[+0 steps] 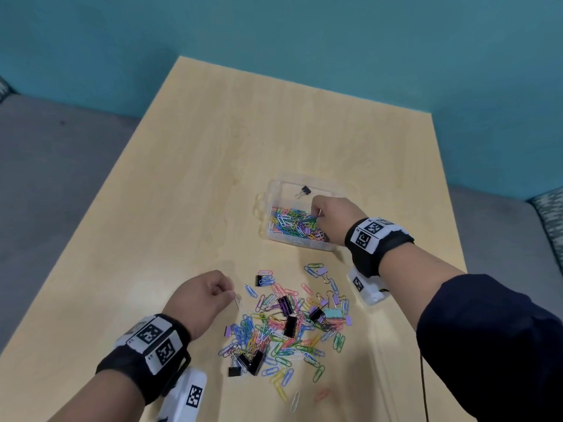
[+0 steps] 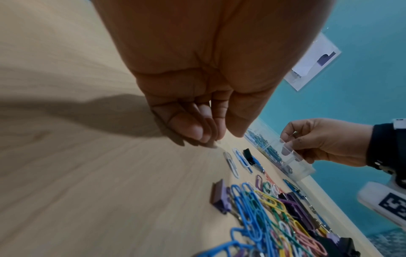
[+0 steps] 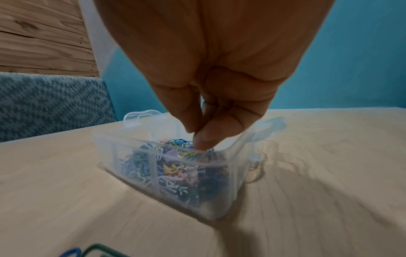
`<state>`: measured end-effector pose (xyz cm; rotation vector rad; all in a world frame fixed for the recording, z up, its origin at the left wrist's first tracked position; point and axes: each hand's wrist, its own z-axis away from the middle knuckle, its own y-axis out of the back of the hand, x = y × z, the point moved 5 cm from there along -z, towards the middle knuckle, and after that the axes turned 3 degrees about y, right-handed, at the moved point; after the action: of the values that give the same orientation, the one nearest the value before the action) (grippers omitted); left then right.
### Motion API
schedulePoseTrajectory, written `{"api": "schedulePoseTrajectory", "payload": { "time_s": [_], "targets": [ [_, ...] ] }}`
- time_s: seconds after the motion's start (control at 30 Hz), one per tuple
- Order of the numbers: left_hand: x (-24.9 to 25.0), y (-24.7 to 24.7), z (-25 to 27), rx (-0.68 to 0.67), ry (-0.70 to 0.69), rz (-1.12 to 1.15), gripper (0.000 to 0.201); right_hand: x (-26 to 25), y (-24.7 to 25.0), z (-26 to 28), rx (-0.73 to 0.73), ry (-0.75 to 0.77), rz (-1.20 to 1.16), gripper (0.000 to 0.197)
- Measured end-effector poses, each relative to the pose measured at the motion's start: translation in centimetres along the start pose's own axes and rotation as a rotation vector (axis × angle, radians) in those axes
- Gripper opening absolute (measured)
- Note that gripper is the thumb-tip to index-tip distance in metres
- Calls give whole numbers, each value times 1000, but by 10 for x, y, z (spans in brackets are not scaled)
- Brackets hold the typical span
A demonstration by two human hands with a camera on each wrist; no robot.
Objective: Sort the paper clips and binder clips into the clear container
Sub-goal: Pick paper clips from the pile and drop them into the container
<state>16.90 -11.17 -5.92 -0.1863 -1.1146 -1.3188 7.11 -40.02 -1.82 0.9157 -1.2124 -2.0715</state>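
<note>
A clear container [image 1: 264,208] stands mid-table. Its far compartment holds one black binder clip [image 1: 305,190]; its near compartment is full of coloured paper clips [image 1: 289,222]. My right hand [image 1: 318,216] is over that near compartment, thumb and forefinger pinched on what looks like a thin paper clip, fingertips [image 3: 203,139] down among the clips. A loose pile of paper clips and binder clips [image 1: 286,327] lies nearer me. My left hand [image 1: 233,295] hovers at the pile's left edge, fingers curled and tips close together just above a white paper clip [image 1: 239,301], nothing visible between them.
The wooden table [image 1: 182,193] has bare room left of and beyond the container. Stray clips [image 1: 295,402] lie near the front edge. A black cable [image 1: 422,376] runs along the right side. Teal wall and grey bench surround the table.
</note>
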Motion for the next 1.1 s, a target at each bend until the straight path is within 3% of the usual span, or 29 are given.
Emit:
{"api": "schedulePoseTrajectory", "payload": {
  "time_s": [0.1, 0.17, 0.3, 0.53, 0.87, 1.03, 1.1],
  "targets": [
    [0, 0, 0, 5, 6, 0, 9, -9, -3, 1, -61, 61, 49, 5],
    [0, 0, 0, 10, 7, 0, 9, -19, -8, -1, -127, 95, 134, 12],
    [0, 0, 0, 9, 6, 1, 9, -33, -10, -6, -159, 114, 248, 8],
    [-1, 0, 1, -10, 14, 50, 13, -29, -8, -6, -161, 91, 229, 17],
    [-7, -1, -3, -3, 34, 33, 10, -24, -11, -5, -180, 148, 321, 6],
    [-6, 0, -1, -6, 34, 41, 7, -17, -7, -4, -167, 138, 218, 21],
    [-6, 1, -1, -7, 28, 37, 7, -13, 2, -3, -121, 102, 111, 17]
  ]
}}
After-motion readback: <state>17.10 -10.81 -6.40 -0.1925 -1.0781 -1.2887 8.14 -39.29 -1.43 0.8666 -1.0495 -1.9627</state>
